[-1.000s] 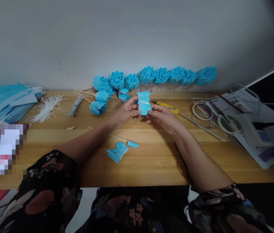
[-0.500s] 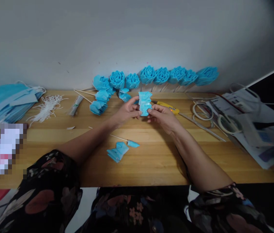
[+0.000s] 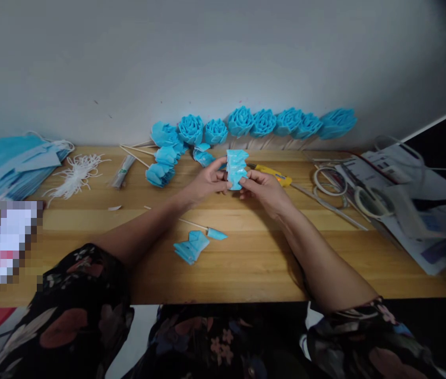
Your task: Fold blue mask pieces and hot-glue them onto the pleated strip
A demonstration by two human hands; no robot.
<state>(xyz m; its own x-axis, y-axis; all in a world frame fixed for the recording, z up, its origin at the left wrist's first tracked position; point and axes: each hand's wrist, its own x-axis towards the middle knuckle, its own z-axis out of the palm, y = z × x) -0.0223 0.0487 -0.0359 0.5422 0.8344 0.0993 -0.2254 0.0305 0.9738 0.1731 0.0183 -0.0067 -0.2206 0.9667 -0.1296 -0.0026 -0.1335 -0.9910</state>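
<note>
Head view. We hold a pleated blue piece [image 3: 236, 167] upright above the far middle of the wooden table [image 3: 246, 273]. The left hand [image 3: 207, 184] is pinched on its left edge and the right hand [image 3: 264, 190] on its lower right. A yellow cutter [image 3: 275, 175] lies just behind the right hand. Blue flowers [image 3: 262, 122] line the wall, and a folded blue piece [image 3: 191, 246] lies nearer us.

The wooden table [image 3: 254, 266] bears blue masks [image 3: 8, 166], white loops [image 3: 75, 176], blue flowers [image 3: 262, 122], a yellow cutter [image 3: 273, 175], tape rolls [image 3: 328, 180].
</note>
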